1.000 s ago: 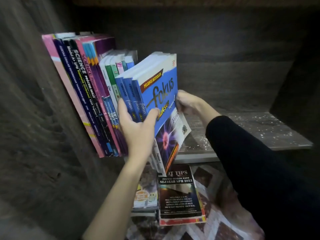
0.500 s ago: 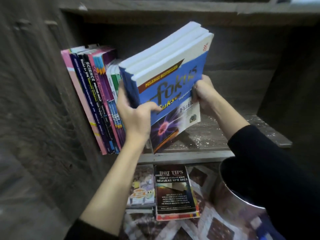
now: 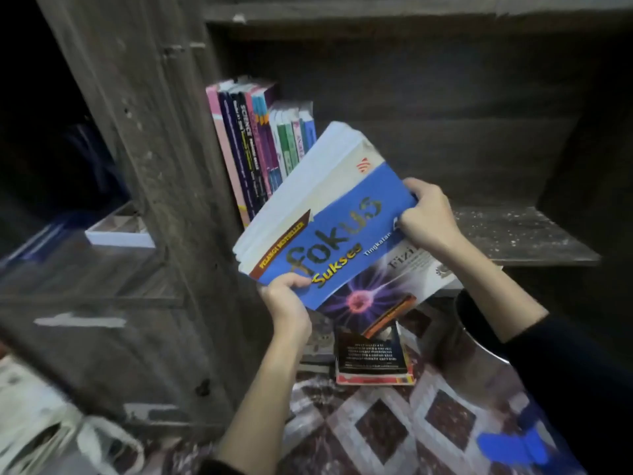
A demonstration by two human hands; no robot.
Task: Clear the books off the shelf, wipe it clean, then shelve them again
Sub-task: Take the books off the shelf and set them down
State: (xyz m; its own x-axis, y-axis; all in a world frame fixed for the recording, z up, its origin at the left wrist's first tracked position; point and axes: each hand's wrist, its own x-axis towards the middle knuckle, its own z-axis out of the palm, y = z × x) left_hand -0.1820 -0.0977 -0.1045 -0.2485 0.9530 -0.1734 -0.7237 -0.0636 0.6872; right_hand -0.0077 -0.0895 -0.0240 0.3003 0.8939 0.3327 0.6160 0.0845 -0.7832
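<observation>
Head view, hands (image 3: 286,299) gripping "fokus Sukses" books (image 3: 329,231)

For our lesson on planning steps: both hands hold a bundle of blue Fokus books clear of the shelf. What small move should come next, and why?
Probably lower the Fokus books onto the floor pile below: the left hand and right hand grip them clear of the dusty shelf, where upright books wait.
</observation>
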